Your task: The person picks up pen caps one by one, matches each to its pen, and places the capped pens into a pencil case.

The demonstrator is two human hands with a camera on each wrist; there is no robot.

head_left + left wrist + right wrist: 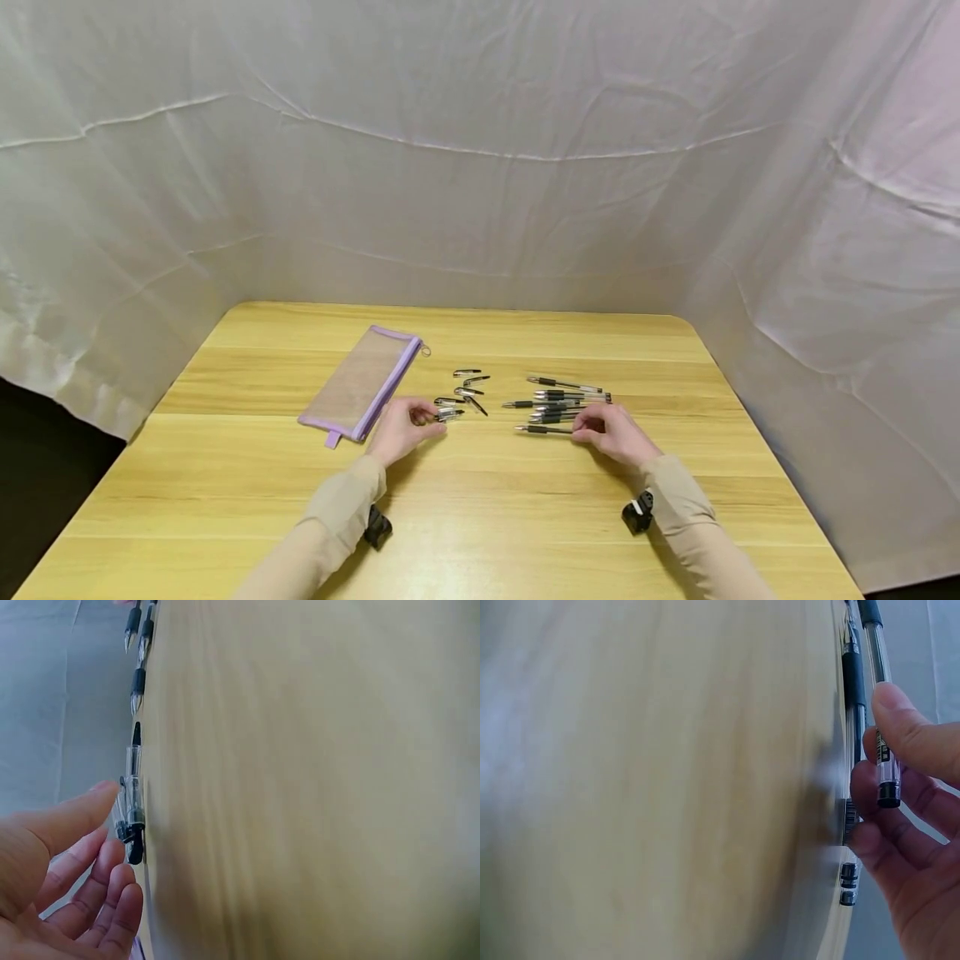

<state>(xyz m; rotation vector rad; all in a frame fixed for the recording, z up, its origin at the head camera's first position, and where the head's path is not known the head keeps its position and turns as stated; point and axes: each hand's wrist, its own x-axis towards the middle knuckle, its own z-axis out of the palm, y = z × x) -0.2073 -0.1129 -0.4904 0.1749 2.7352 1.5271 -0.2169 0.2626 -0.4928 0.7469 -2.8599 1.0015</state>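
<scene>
My right hand (611, 431) pinches a black-gripped gel pen (887, 769) near its rear end, thumb on one side and fingers on the other. In the right wrist view this pen stands above another pen (853, 682) lying on the table. Several more uncapped pens (570, 385) lie side by side past the right hand, tips to the left. My left hand (403, 429) is at the near end of a loose group of clear and black pen caps (469, 392). Its thumb and fingertips are parted right beside a cap (134, 799), with the fingers loosely bent.
A mesh zip pouch (356, 383) with purple edging lies flat on the wooden table (480, 517), left of the caps. White cloth (480, 208) hangs behind the table and along both sides. Dark wrist cameras (638, 512) are worn on both wrists.
</scene>
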